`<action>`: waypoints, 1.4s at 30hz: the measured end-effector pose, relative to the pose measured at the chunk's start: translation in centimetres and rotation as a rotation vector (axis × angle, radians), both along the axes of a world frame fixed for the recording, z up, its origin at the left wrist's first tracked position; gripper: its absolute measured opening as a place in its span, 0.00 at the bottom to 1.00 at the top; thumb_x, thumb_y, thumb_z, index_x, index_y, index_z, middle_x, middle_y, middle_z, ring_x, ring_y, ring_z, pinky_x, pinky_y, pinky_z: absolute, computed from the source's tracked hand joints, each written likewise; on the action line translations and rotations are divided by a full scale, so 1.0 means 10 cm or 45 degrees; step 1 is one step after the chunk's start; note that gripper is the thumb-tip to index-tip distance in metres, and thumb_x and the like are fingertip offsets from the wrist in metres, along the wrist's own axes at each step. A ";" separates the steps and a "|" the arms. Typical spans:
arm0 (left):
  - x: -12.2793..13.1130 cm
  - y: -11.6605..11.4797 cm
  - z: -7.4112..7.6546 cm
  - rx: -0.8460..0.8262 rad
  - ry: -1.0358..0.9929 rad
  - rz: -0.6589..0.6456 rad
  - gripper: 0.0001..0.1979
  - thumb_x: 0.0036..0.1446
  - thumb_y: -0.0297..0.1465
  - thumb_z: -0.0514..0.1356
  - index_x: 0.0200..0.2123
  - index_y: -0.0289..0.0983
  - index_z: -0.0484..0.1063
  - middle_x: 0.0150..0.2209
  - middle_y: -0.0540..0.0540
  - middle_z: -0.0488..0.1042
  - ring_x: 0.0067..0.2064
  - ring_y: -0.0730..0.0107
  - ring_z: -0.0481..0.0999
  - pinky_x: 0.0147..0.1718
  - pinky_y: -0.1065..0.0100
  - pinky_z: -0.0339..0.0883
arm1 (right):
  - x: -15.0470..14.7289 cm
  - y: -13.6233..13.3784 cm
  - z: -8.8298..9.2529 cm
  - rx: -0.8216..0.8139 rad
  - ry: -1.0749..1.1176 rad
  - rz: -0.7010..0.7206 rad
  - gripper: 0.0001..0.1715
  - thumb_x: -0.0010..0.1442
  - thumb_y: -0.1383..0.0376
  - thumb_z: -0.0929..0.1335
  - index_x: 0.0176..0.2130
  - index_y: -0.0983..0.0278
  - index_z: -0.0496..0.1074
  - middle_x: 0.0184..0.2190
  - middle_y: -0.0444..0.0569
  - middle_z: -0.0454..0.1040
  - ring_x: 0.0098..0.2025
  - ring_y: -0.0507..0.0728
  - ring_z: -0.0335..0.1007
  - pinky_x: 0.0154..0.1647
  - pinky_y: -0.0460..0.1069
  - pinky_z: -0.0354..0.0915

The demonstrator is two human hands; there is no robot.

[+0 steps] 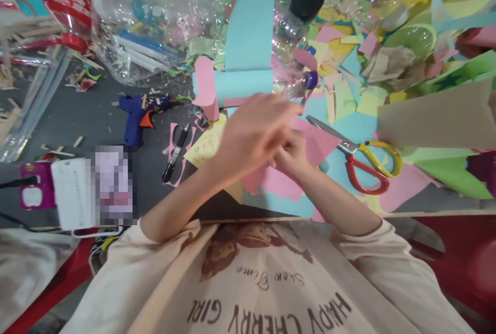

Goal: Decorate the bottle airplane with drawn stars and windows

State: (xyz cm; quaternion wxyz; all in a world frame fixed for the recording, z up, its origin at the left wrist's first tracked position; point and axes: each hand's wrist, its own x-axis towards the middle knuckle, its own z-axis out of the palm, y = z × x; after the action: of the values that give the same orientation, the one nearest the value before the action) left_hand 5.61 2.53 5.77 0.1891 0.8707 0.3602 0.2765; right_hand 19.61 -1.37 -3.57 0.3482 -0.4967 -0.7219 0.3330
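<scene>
— If you start at the left, what lies on the grey surface (89, 127)?
— A blue glue gun (139, 112), then a knife (176, 153) just right of it, on pink scraps.
— And the left hand?
— The left hand (251, 132) hovers mid-surface, blurred, fingers stretched toward the right. Its grip is apart, holding nothing I can see, and it overlaps the right hand.
— What's behind it?
— A plane (248, 81) of paper: blue tube, upright blue wing, pink tail at its left end. It stands just beyond the fingers; whether they touch, I can't tell.
— The right hand?
— The right hand (294, 161) sits partly under the left, curled, its grip clamped on a pink sheet (321, 143) that lies flat and juts out rightward.
— Further right?
— Scissors (364, 163), red and yellow handles, blades together, tip near the sheet. Past them, cardboard (434, 114) over coloured scraps.
</scene>
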 end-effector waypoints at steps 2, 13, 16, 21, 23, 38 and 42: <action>-0.40 -0.04 -0.20 0.092 -0.069 0.267 0.13 0.69 0.29 0.46 0.41 0.39 0.71 0.37 0.46 0.77 0.40 0.65 0.76 0.43 0.63 0.69 | -0.01 -0.01 0.11 0.024 0.218 -0.065 0.18 0.69 0.65 0.58 0.43 0.64 0.75 0.30 0.48 0.79 0.28 0.54 0.76 0.31 0.50 0.73; -0.66 -0.20 -0.77 0.187 0.496 0.173 0.23 0.68 0.42 0.50 0.59 0.35 0.68 0.37 0.40 0.74 0.39 0.59 0.74 0.37 0.63 0.67 | -0.03 0.04 0.10 0.501 0.099 0.029 0.09 0.65 0.64 0.66 0.45 0.56 0.62 0.42 0.50 0.81 0.36 0.57 0.80 0.35 0.53 0.74; -0.68 -0.23 -0.74 0.178 0.550 0.149 0.23 0.69 0.43 0.48 0.59 0.38 0.69 0.40 0.39 0.73 0.39 0.59 0.74 0.36 0.62 0.67 | 0.01 0.05 0.14 0.569 -0.086 0.059 0.11 0.64 0.65 0.66 0.47 0.58 0.65 0.37 0.50 0.82 0.34 0.58 0.78 0.35 0.55 0.73; -0.70 -0.23 -0.70 0.019 0.475 0.194 0.19 0.69 0.36 0.49 0.59 0.40 0.69 0.46 0.39 0.73 0.46 0.57 0.74 0.45 0.58 0.68 | 0.04 0.05 0.16 0.565 -0.123 0.083 0.10 0.65 0.67 0.64 0.48 0.60 0.67 0.32 0.48 0.81 0.28 0.56 0.76 0.29 0.51 0.71; -0.72 -0.22 -0.70 -0.088 0.363 0.248 0.18 0.68 0.35 0.51 0.57 0.42 0.71 0.49 0.39 0.72 0.47 0.59 0.74 0.48 0.58 0.68 | 0.05 0.03 0.16 0.515 -0.084 0.126 0.10 0.66 0.67 0.63 0.48 0.59 0.67 0.30 0.46 0.81 0.27 0.55 0.77 0.27 0.49 0.70; -0.71 -0.20 -0.69 -0.848 -0.996 0.145 0.12 0.61 0.40 0.63 0.45 0.42 0.73 0.51 0.44 0.74 0.53 0.65 0.75 0.51 0.65 0.73 | 0.05 0.10 0.08 0.255 0.308 -0.148 0.22 0.69 0.57 0.62 0.60 0.50 0.54 0.57 0.52 0.69 0.55 0.60 0.73 0.42 0.55 0.76; -0.73 -0.21 -0.69 -0.771 -0.838 0.127 0.16 0.63 0.39 0.62 0.52 0.41 0.70 0.58 0.41 0.71 0.60 0.62 0.72 0.56 0.63 0.70 | 0.05 0.11 0.08 0.104 0.190 0.070 0.28 0.68 0.53 0.61 0.63 0.51 0.48 0.68 0.55 0.56 0.67 0.62 0.60 0.60 0.62 0.67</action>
State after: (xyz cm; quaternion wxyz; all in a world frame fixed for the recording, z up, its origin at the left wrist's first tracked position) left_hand -1.65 0.41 -1.15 0.5263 0.6236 0.3870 0.4295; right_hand 20.08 -0.26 -2.74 0.4118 -0.4357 -0.7204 0.3488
